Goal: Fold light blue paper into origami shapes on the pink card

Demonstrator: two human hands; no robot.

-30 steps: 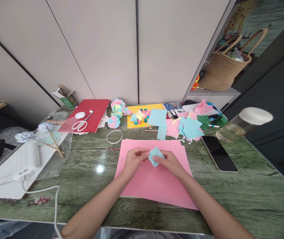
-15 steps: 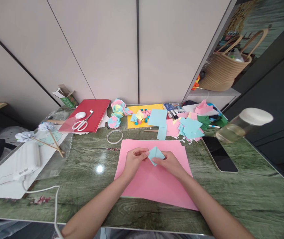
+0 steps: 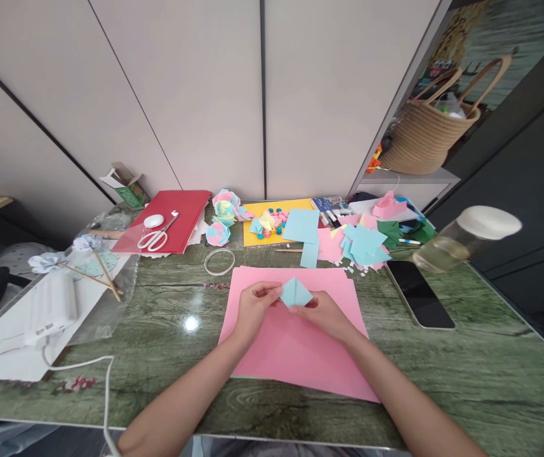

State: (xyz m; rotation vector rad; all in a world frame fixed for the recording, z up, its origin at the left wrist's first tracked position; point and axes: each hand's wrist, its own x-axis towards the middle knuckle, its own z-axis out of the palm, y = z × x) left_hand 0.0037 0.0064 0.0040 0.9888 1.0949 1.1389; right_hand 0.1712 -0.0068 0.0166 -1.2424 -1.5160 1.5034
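A small folded light-blue paper (image 3: 296, 292), diamond-shaped with a crease down its middle, is held up between my two hands. My left hand (image 3: 258, 306) pinches its left corner between thumb and fingers. At the lower right edge, my right hand (image 3: 324, 312) grips it, the thumb in front and the fingers partly hidden behind. Beneath both hands lies a stack of pink paper sheets (image 3: 300, 362) on the green marbled table (image 3: 171, 393).
Beyond the pink sheets are a wire ring (image 3: 219, 271), loose blue paper squares (image 3: 301, 225) and folded paper balls (image 3: 218, 233). Scissors (image 3: 153, 240) rest on a red folder (image 3: 181, 209). On the right are a phone (image 3: 421, 295) and a bottle (image 3: 443, 244); a white power bank (image 3: 53, 304) is left.
The folded blue paper has shifted slightly left and up and tilted in my hands. My right thumb has slid down toward its lower edge. Both hands keep hold of it.
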